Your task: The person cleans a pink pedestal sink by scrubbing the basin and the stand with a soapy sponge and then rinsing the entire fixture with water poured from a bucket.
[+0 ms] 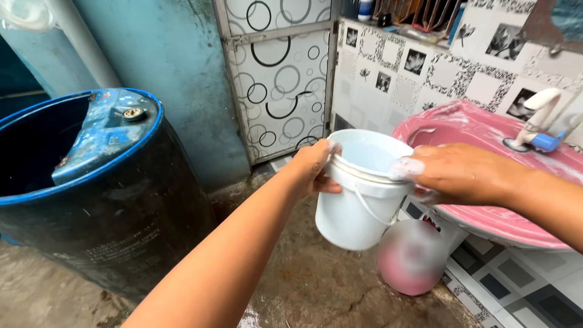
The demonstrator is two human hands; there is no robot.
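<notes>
Left hand (314, 167) and soapy right hand (452, 173) both grip the white bucket's (355, 206) rim beside the pink sink (486, 222).

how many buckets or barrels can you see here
2: a small white bucket held by the left hand and right hand, and a big blue barrel at left.

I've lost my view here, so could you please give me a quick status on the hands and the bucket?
Left hand grips white bucket by rim. Right hand, soapy, on opposite rim. Bucket held tilted beside pink sink. Nothing in the way.
</notes>
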